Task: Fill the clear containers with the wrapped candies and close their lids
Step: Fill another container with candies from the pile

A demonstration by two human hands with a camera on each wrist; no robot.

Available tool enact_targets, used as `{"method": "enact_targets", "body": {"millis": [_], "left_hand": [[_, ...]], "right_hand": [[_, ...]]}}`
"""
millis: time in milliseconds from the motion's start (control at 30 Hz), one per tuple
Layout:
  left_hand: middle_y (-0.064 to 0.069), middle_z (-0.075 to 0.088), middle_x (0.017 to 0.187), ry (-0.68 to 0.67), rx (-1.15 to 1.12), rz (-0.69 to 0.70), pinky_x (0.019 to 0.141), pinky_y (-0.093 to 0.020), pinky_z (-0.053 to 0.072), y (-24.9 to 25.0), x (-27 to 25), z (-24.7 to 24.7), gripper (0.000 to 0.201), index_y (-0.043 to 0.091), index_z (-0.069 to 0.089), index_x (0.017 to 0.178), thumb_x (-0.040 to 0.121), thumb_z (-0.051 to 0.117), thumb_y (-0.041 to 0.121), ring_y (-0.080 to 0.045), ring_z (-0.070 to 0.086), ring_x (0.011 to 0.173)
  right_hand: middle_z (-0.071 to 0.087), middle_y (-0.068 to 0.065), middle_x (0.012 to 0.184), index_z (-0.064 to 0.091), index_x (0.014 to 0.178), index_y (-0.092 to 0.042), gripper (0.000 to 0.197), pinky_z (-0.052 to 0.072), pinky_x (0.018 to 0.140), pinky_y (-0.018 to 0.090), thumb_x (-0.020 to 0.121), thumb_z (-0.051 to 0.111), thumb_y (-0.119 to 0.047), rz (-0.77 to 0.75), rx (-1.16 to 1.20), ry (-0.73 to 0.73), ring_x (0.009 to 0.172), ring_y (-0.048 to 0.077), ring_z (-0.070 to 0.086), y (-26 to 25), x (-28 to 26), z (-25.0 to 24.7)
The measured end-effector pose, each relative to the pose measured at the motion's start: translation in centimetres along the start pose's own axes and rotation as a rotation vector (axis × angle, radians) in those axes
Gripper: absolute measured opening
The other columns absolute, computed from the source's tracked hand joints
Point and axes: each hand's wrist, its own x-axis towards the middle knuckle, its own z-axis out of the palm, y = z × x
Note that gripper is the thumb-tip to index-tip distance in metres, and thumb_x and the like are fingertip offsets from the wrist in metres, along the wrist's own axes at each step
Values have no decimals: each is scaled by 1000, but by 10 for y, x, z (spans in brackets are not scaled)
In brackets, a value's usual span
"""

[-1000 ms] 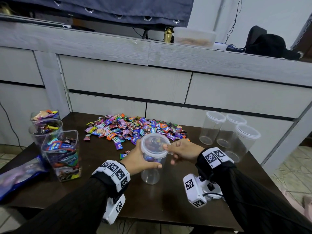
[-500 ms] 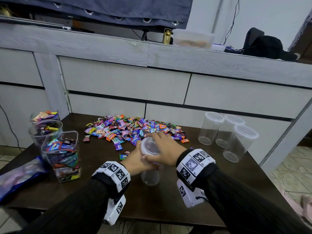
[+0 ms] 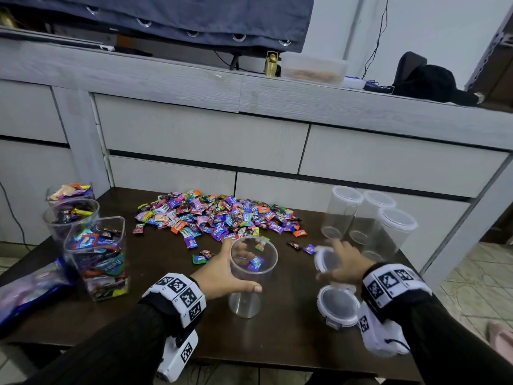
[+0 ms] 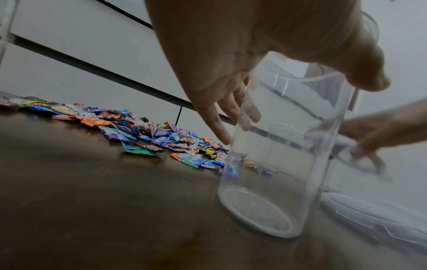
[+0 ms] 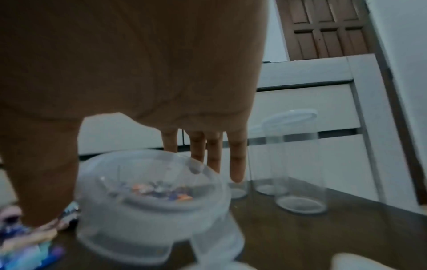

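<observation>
1. At the table's near edge, the left hand [image 3: 222, 273] wraps the empty, uncapped clear container [image 3: 251, 276], upright on the dark table [image 3: 138, 323].
2. The right hand [image 3: 345, 263] holds its removed lid [image 3: 323, 258] above another lid [image 3: 337, 305].
3. Likely next: set the lid down and scoop from the wrapped candies [image 3: 219, 215].
4. Only the left-wrist view shows the container's bare bottom.

The head view looks down on the dark brown wooden surface [image 3: 277, 337]; both wrist views sit low (very close), sharing the open clear plastic cylinder container [image 3: 251, 276] [image 4: 277, 155].
</observation>
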Motion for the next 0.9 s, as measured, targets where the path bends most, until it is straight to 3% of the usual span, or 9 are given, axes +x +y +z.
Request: {"method": "enact_targets", "body": {"millis": [133,300,367,433,533,600,700,767,900], "left_hand": [[9,56,129,-32,-6,0,106,-38,46,0,-2,-1,111,23,33,130,40,92,51,-4,55,123],[5,56,131,-56,-40,21,106,-37,47,-4,-6,-1,114,26,32,131,38,93,53,0,56,121],[5,54,133,-84,-66,42,108,-37,45,-6,-8,-3,117,27,32,131,36,93,59,1,54,123],[4,53,137,-118,-81,73,110,-37,42,-7,-11,-7,120,27,32,133,35,88,69,-2,51,128],[7,59,129,18,-223,101,100,-25,45,-9,-14,-17,115,20,47,125,35,69,89,-3,57,120],[8,63,123,190,-181,88,100,-24,44,-11,-13,-29,96,20,55,117,54,52,93,-5,58,118],[4,52,137,382,311,-120,108,-37,38,-26,3,-49,61,22,48,130,86,54,64,-16,46,131],[-1,41,148,406,616,-292,109,-43,35,-36,18,-58,68,20,36,142,90,54,58,-20,37,137],[-8,19,161,484,748,-551,118,-52,21,-54,48,-86,84,13,22,152,90,45,66,-27,14,149]], "right_hand": [[38,8,132,31,138,-20,91,39,102,38,66,76,-54,56,-200,-72,126,29,38,20,-7,38],[38,2,139,24,145,-25,102,38,104,39,64,76,-59,49,-231,-130,131,24,35,29,-3,56],[34,1,146,18,148,-25,110,34,107,41,61,74,-63,58,-216,-112,135,24,31,28,-2,56],[18,3,156,8,151,-22,116,23,113,45,64,70,-68,41,-160,-50,143,24,18,20,-2,54],[3,7,160,4,152,-17,109,16,118,45,74,61,-68,-56,-43,70,147,26,5,-3,4,48],[-2,10,160,2,152,-13,108,14,119,45,77,60,-65,-92,9,87,147,28,1,-24,12,50],[-9,11,159,-4,151,-13,115,12,119,47,74,65,-64,-77,42,46,147,32,-3,-52,32,64],[-12,8,159,-7,151,-15,120,11,117,50,71,67,-65,-13,54,19,147,33,-5,-65,51,72],[-9,7,160,-6,151,-17,121,11,116,53,68,63,-73,189,124,41,146,35,-4,-69,96,75]]}}
